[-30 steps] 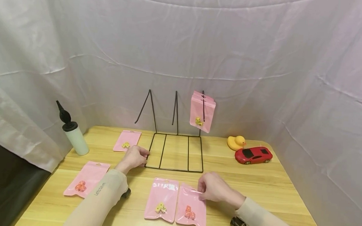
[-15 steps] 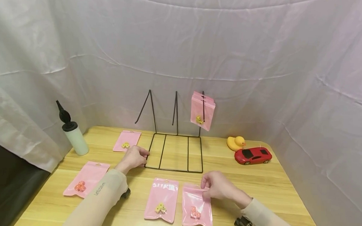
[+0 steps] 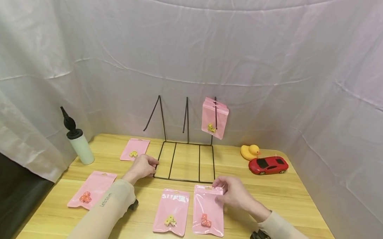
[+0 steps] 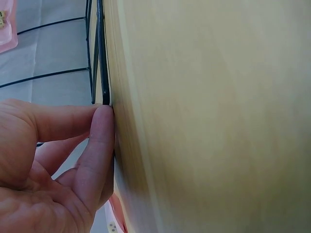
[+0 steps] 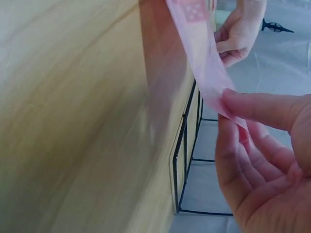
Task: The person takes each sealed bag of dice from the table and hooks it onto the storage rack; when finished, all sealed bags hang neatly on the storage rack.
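Note:
My left hand (image 3: 142, 168) pinches the left front corner of the black wire display rack (image 3: 183, 179); in the left wrist view, thumb and index finger close on the black bar (image 4: 103, 58). Between thumb and fingers, my right hand (image 3: 234, 194) pinches the upper right edge of a pink pouch (image 3: 208, 204) with red dice. That pouch is lifted off the wood at its held end, as the right wrist view shows. Beside it lies another pink pouch (image 3: 172, 205) with yellow dice. More pink pouches (image 3: 216, 115) hang from the rack's right hook, yellow dice showing in the front one.
Left of the rack lie a pouch with yellow dice (image 3: 136, 146) and a pouch with red dice (image 3: 95, 186). A hand pump (image 3: 81, 149) stands at the left edge. At right are a rubber duck (image 3: 249, 151) and a red toy car (image 3: 268, 165). Grey cloth (image 3: 187, 45) hangs behind.
My right hand has drawn the red-dice pouch away from its neighbour to the right, then raised its top end toward the rack. The left hand stays on the rack corner.

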`<state>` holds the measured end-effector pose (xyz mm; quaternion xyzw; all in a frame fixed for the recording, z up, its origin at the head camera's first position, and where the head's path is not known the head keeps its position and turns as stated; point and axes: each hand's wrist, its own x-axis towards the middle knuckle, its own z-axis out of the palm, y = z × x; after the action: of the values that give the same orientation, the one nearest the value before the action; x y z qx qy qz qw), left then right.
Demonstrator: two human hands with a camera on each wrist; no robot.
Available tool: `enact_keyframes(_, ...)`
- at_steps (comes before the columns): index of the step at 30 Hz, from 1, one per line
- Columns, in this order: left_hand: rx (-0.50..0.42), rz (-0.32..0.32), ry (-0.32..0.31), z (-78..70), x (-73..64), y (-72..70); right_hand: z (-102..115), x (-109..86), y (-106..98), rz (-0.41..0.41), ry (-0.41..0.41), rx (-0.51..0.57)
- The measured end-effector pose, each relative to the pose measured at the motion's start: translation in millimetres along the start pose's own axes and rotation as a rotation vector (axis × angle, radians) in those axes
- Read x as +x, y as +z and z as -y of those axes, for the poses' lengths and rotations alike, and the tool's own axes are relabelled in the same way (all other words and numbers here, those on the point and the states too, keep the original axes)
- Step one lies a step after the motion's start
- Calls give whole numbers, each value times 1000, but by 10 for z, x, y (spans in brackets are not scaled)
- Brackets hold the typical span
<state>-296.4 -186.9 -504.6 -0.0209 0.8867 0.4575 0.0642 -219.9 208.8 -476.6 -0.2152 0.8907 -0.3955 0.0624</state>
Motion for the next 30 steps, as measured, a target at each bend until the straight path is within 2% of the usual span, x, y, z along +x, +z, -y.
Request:
enact_keyframes(3,-2,-1,-6,-1,2,2,16,-11,-7,-28,2,21)
enact_keyframes(7,-2,6,-12,-7,4,6,62,-41,-22,-55,-28,-7)
enact_keyframes(13,0,8,-13,-15,4,2,197,-97,-86,-77,-146,-45)
enact_keyframes(22,-16,5,0,-5,-1,7,441,-177,-213,-107,-312,-17)
enact_keyframes(30,-20,11,3,6,14,5,554,-156,-273,-150,-349,-37)
